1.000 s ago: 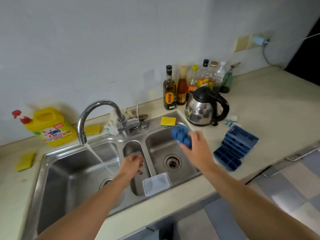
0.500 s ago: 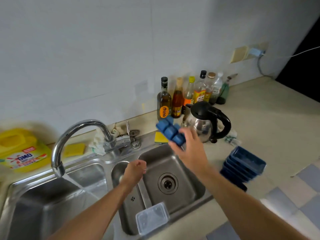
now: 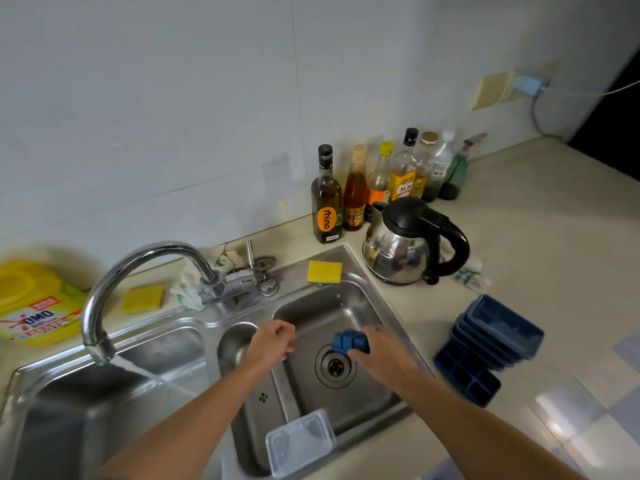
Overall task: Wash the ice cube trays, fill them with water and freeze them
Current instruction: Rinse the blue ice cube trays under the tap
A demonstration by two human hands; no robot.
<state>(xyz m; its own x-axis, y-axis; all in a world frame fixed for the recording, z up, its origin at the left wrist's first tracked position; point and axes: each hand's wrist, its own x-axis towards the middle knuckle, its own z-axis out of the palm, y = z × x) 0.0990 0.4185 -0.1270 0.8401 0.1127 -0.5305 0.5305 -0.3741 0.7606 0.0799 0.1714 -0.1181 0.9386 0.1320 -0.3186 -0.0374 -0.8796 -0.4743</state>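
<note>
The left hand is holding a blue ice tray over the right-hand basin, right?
No: in the head view it is the right hand that holds the blue ice tray over the right-hand basin; the left hand is curled, seemingly empty.

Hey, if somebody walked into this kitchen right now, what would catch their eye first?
The right hand grips a blue ice cube tray over the right sink basin. At left, the tap runs water into the left basin, and more blue trays sit stacked on the counter.
</note>
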